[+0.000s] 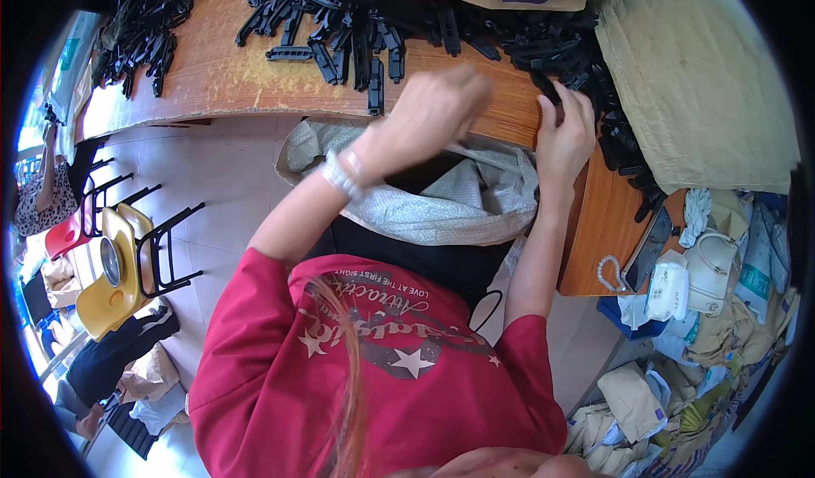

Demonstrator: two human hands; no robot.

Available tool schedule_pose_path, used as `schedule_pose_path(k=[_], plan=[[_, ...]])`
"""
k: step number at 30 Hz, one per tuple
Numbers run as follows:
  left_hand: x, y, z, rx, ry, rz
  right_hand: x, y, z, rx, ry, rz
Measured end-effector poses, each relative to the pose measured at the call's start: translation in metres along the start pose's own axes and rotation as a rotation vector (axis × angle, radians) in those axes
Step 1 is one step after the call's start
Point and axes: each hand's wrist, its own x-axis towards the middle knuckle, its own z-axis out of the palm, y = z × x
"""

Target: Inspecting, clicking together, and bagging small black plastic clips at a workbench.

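Note:
My left hand [437,109], with a pale band on its wrist, is raised over the near edge of the wooden table [204,79]. It is smeared by motion and its fingers look curled, so I cannot see whether they hold anything. At the edge of a pile of black plastic parts [552,49], my right hand [567,134] has its thumb and fingers around a black plastic part [548,87], partly hidden. Below both hands, a whitish woven sack [399,215] lies gaping across my lap, its mouth at the table edge.
More long black parts [340,32] lie loose along the table, with another heap [148,24] at far left. A large tan sack [700,79] bulks at the right, near a phone [649,249] and a white bag [711,266]. Yellow chairs [119,283] stand at left near another person.

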Motion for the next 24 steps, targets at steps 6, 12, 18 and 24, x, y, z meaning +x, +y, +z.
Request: schedule_pose_path(k=[6, 12, 18, 24], plan=[[0.042, -0.032, 0.019, 0.488, -0.124, -0.013, 0.002, -0.004, 0.005, -0.070, -0.115, -0.010], [0.027, -0.017, 0.020, 0.020, 0.190, 0.141, -0.012, -0.008, -0.009, 0.627, -0.154, 0.390], [0.018, 0.004, 0.007, -1.059, -0.139, -0.631, -0.018, -0.016, -0.033, 0.835, -0.305, 0.274], [0.011, 0.006, 0.016, -1.327, -0.132, -0.722, -0.021, -0.027, -0.043, 0.714, -0.257, 0.256]])
